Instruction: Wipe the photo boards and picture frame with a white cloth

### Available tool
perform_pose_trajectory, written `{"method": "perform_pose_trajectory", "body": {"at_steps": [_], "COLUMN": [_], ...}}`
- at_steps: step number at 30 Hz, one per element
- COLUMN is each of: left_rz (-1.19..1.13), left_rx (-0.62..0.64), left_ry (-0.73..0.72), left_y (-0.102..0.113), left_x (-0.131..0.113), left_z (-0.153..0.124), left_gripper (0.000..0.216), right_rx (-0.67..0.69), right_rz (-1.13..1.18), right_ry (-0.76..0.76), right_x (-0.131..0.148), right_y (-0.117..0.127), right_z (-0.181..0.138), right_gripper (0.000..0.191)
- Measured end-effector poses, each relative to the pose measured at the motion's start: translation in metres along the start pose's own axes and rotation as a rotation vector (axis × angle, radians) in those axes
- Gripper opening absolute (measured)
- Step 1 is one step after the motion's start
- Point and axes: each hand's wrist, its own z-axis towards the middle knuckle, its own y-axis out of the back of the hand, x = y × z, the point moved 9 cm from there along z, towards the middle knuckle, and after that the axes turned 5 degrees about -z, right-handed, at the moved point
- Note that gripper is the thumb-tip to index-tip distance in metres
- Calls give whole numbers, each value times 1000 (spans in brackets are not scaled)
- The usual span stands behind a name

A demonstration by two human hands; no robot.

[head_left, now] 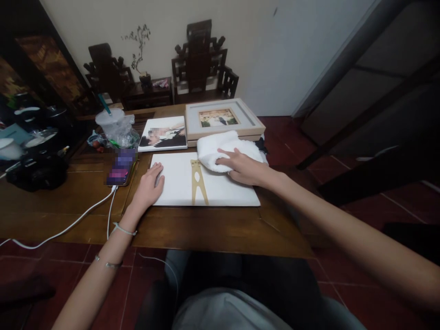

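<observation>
A white flat panel [220, 185] with a gold stand on its back lies on the wooden table [68, 206] in front of me. My left hand [149, 183] rests flat on the panel's left edge, fingers stretched out. My right hand [242, 166] presses a folded white cloth [223, 146] onto the panel's upper right part, fingers curled over the cloth. Two thin bracelets sit on my left wrist.
A framed photo [220, 120] and a photo print [164, 134] lie behind the panel. A phone [122, 167] with white cables sits to the left, beside a plastic cup in a bag [115, 124]. Dark carved chairs [201, 62] stand by the wall. A black camera bag [36, 172] sits far left.
</observation>
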Motion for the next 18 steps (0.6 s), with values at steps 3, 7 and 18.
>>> {"method": "perform_pose_trajectory", "body": {"at_steps": [3, 7, 18], "left_rz": [9, 25, 46], "left_rx": [3, 3, 11], "left_ry": [1, 1, -1], "left_y": [-1, -2, -3], "left_x": [-1, -1, -3], "left_z": [0, 0, 0], "left_gripper": [47, 47, 48], "right_rx": [38, 65, 113], "right_rz": [-17, 8, 152], "right_ry": [-2, 54, 77], "right_x": [22, 63, 50], "right_y": [0, 5, 15], "right_z": [-27, -81, -68], "right_gripper": [60, 62, 57]}}
